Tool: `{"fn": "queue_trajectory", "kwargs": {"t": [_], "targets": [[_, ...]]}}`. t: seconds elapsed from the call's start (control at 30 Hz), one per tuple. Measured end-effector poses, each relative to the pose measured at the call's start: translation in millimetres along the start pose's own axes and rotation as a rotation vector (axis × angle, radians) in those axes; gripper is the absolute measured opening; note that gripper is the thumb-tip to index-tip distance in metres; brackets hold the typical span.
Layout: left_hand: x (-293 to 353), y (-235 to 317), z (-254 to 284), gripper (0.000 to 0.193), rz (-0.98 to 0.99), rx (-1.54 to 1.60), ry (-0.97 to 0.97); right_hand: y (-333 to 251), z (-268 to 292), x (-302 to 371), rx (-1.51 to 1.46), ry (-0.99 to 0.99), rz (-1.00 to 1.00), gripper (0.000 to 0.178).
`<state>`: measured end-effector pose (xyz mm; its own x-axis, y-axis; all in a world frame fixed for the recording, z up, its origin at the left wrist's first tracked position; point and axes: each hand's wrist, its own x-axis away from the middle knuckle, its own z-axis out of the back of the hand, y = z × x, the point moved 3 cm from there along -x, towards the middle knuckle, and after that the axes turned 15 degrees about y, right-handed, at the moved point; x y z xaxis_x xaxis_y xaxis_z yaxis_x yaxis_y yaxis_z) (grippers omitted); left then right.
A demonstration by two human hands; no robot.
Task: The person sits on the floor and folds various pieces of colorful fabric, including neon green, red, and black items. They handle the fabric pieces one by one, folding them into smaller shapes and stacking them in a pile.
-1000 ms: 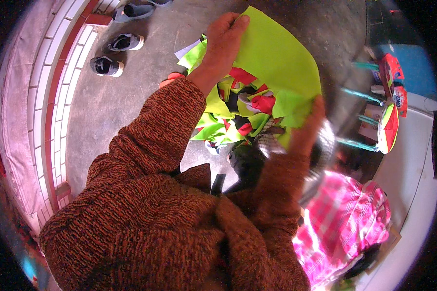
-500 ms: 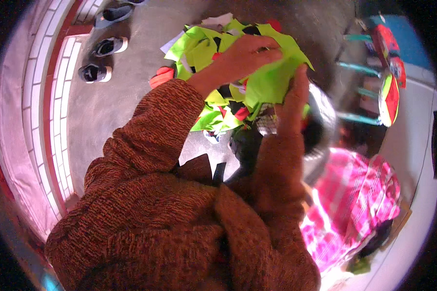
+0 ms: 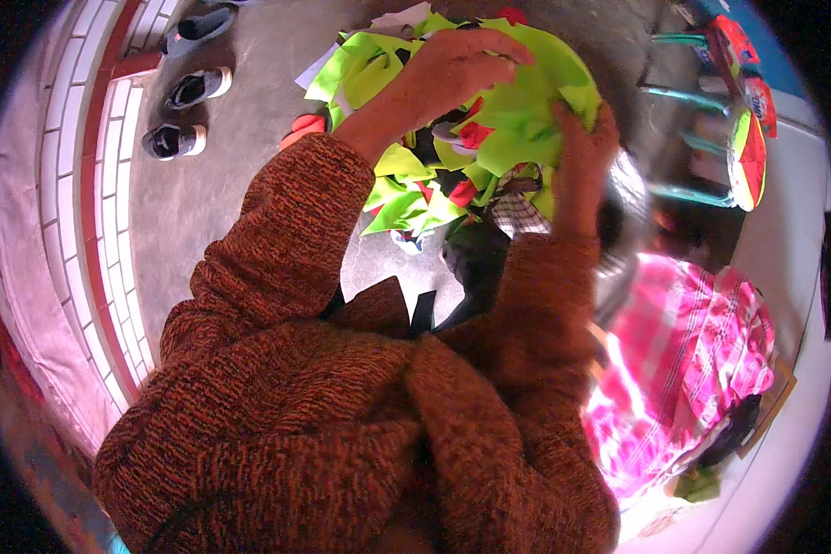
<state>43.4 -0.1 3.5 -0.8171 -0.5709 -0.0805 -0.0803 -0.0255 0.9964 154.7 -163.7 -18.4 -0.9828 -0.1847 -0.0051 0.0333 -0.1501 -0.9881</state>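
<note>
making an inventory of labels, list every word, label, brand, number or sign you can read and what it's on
Lower red packet, at right: pale printing, not quoted here because I don't copy brand wording.
Upper red packet: pale marks, too small and blurred to read.
Lime-green sheet at the hands: no lettering visible.

Silvery object (image 3: 633,192) blurred, partly hidden

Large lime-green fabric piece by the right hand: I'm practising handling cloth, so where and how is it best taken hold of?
Probably pinch the large lime-green fabric piece by its right edge, from the right, near the right hand: that thin edge curves out past the scrap pile, while the left hand partly hides the piece's left side.
</note>
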Motion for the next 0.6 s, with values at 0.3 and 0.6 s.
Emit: {"fn": "queue_trajectory", "kwargs": {"t": [0.3, 0.6], "targets": [[-7, -1, 33, 0.023, 0.115, 0.21, 0.358, 29, 128, -54, 0.954, 0.361, 0.643, 0.03], [-9, 0, 35, 0.02, 0.133, 0.304, 0.441, 108, 173, -50, 1.203, 0.119, 0.425, 0.034]]}}
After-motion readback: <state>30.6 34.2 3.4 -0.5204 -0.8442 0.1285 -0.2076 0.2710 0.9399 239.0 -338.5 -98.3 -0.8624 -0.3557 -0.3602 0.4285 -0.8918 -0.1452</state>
